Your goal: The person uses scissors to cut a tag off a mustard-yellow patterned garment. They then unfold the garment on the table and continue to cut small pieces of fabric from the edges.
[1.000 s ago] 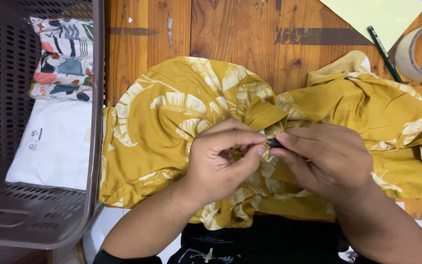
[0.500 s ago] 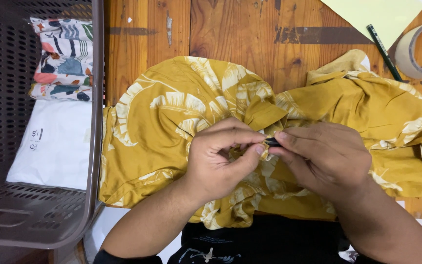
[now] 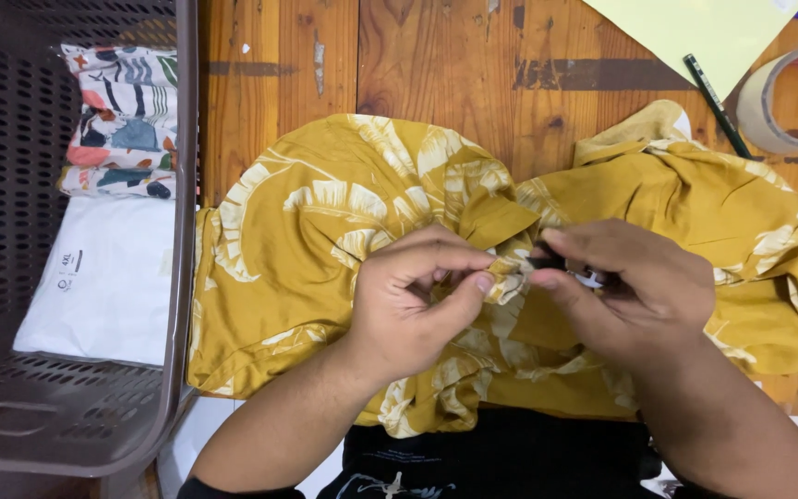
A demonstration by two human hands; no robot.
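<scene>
Head view: mustard shirt lies crosswise (long axis left-right); left hand and right hand pinch its fold.

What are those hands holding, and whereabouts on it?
Both hands, left hand and right hand, pinch the mustard leaf-print garment at a bunched fold near its middle.

free: bare wood above shirt | blocked: basket left, tape roll right
</scene>
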